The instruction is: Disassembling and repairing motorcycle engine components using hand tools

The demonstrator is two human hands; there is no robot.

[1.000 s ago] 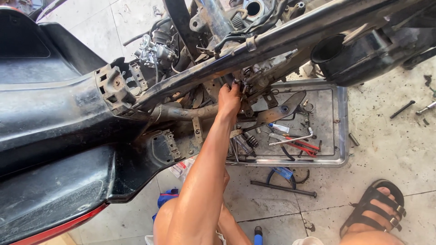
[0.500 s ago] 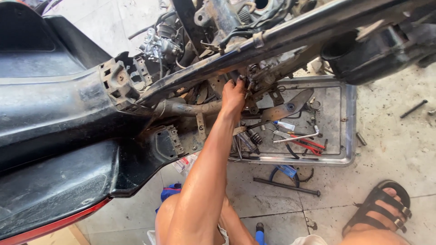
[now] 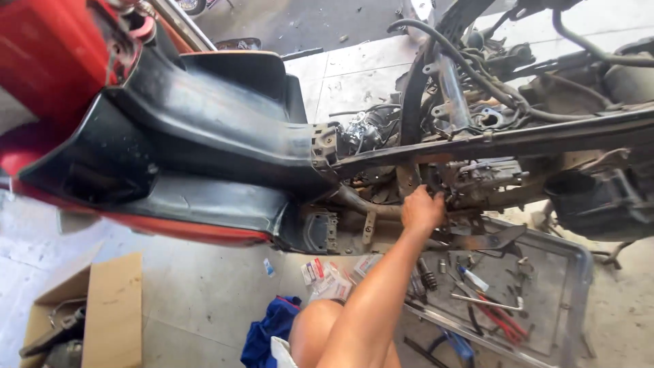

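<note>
A stripped scooter stands in front of me, its black frame rail (image 3: 518,142) running across above the bare engine (image 3: 485,178). My left hand (image 3: 421,208) reaches up under the rail to the engine's left side. The fingers curl in among dark hoses and metal parts, where their tips are hidden. Whether they hold anything is unclear. My forearm rises from beside my bare knee (image 3: 315,328). My right hand is out of view.
The black under-seat tub (image 3: 204,129) and red body panels (image 3: 48,54) fill the left. A metal tray (image 3: 575,272) of red-handled pliers, wrenches and small parts lies on the tiled floor under the engine. There is a cardboard box (image 3: 112,310) at bottom left, and a blue cloth (image 3: 269,330) lies by my knee.
The view has swung left and back, bringing the red panels and cardboard box into sight. My hand stays at the same spot on the engine.
</note>
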